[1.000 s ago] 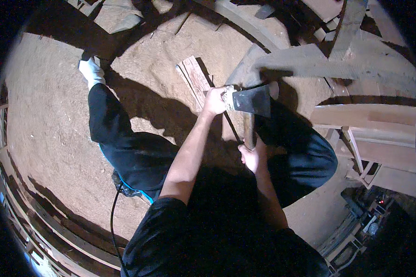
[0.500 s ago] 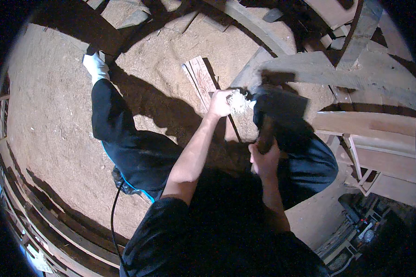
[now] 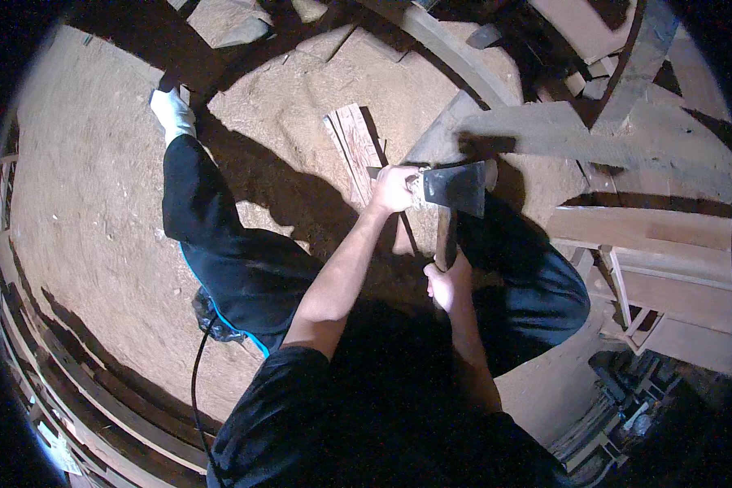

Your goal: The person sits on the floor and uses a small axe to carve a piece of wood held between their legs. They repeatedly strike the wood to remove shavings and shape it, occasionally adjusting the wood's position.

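My right hand (image 3: 451, 283) is wrapped round the wooden handle of an axe (image 3: 455, 189). Its broad dark metal head is up beside my left fist, against or just in front of a whitish, frayed bunch (image 3: 419, 185). My left hand (image 3: 394, 189) is closed round a piece that ends in this frayed bunch; a thin dark tip shows on the fist's other side. Most of that piece is hidden by my fingers. Just beyond my left hand lies a short plank (image 3: 352, 146) with reddish grain and dark slits along one side.
My white-socked foot (image 3: 173, 115) is stretched out at the far left beside a dark beam (image 3: 150, 41). Heavy curved timbers (image 3: 561, 128) span the far right. Boards (image 3: 651, 232) are stacked at the right, and long planks (image 3: 114, 398) run along the left. Sawdust covers the ground (image 3: 98, 203).
The axe has swung left, its head coming from over my right leg to the frayed bunch at my left fist. My right hand moved slightly left; my left hand stayed nearly in place.
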{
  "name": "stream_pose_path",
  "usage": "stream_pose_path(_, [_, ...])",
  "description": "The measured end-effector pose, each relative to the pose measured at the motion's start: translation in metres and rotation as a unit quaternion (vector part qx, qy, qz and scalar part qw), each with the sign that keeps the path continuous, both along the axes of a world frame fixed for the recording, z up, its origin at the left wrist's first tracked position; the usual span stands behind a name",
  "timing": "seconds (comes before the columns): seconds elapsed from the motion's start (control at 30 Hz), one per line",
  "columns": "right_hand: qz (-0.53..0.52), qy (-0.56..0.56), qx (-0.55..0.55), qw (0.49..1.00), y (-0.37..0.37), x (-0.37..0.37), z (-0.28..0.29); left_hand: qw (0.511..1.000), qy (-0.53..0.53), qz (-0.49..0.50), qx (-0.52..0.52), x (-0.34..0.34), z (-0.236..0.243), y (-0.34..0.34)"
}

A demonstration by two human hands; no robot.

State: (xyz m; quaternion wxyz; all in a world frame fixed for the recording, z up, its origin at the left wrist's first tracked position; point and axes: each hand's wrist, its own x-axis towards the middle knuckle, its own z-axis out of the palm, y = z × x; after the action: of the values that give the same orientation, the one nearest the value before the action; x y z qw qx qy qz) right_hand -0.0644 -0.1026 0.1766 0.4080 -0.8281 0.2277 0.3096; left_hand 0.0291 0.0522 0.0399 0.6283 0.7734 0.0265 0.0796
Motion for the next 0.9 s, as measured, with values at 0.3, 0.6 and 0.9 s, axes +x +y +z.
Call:
stream_pose_path(0.3, [-0.022, -0.048, 0.041, 0.998, 0.003, -0.003, 0.008, 1.0, 0.013, -0.013, -0.002, 0.002, -0.011, -0.008])
stream_pose_path(0.6, [0.001, -0.027, 0.029, 0.999, -0.002, -0.003, 0.002, 0.999, 0.034, -0.029, -0.017, 0.003, -0.002, -0.003])
stream_pose_path(0.9, [-0.046, -0.029, 0.067, 0.996, 0.003, -0.006, 0.016, 0.984, 0.079, -0.156, 0.045, 0.008, 0.011, 0.005])
